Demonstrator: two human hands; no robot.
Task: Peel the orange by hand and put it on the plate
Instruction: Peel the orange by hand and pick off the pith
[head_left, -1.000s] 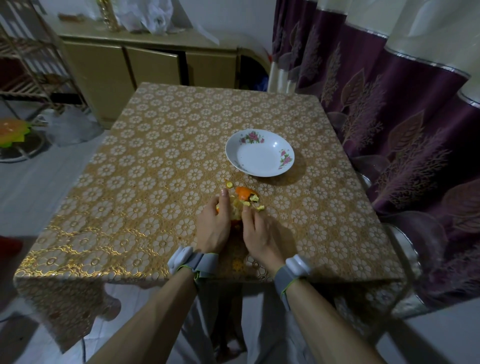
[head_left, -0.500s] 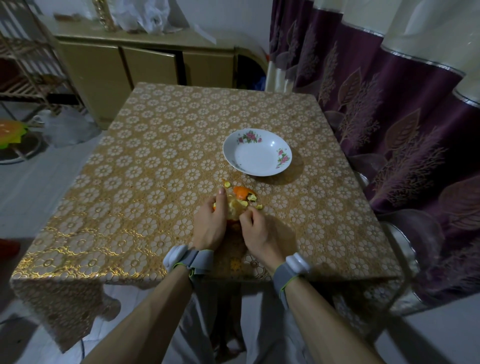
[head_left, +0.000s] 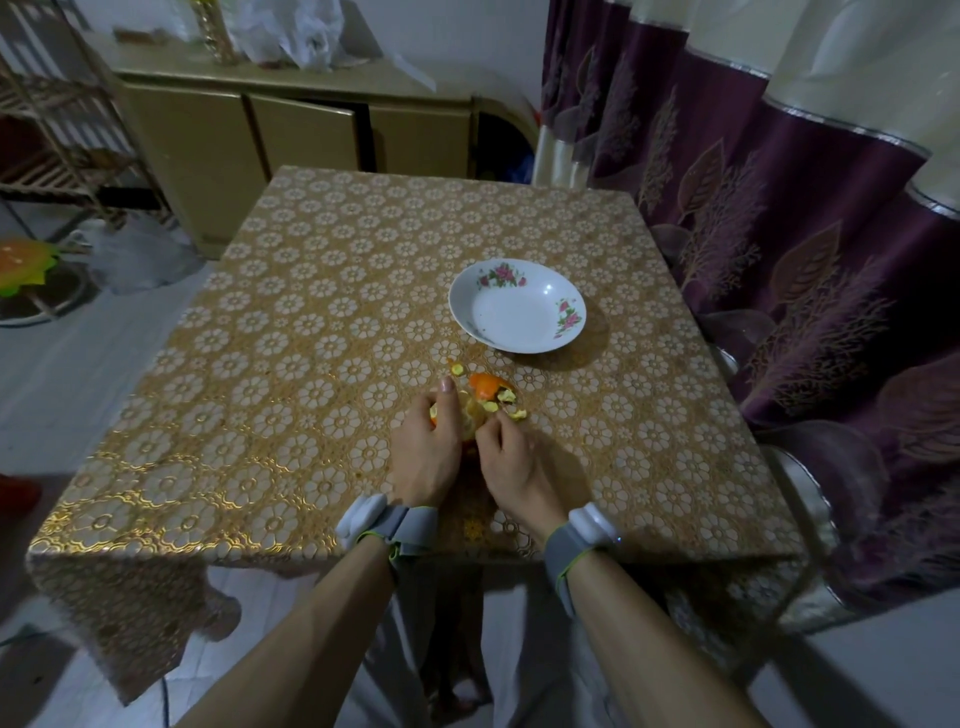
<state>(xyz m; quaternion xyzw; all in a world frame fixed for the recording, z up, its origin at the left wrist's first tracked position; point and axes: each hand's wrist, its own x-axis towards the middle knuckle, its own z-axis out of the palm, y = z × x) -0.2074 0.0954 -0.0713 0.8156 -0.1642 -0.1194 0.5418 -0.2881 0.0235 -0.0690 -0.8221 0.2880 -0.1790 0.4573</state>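
Observation:
A partly peeled orange (head_left: 469, 415) sits between my two hands just above the table, mostly hidden by them. My left hand (head_left: 426, 449) grips it from the left, thumb up along its top. My right hand (head_left: 511, 462) pinches at its right side with curled fingers. Torn peel pieces (head_left: 491, 387) lie on the cloth just beyond the fruit. A white plate (head_left: 517, 306) with pink flowers stands empty farther back and to the right.
The table (head_left: 311, 364) wears a gold floral cloth. Purple curtains (head_left: 779, 234) hang close on the right. A low cabinet (head_left: 291, 130) stands behind the table, a wooden rack (head_left: 47, 130) at far left.
My right hand's fingertips have shifted slightly along the orange's right side. The left hand keeps its hold. The peel pile and plate stay put.

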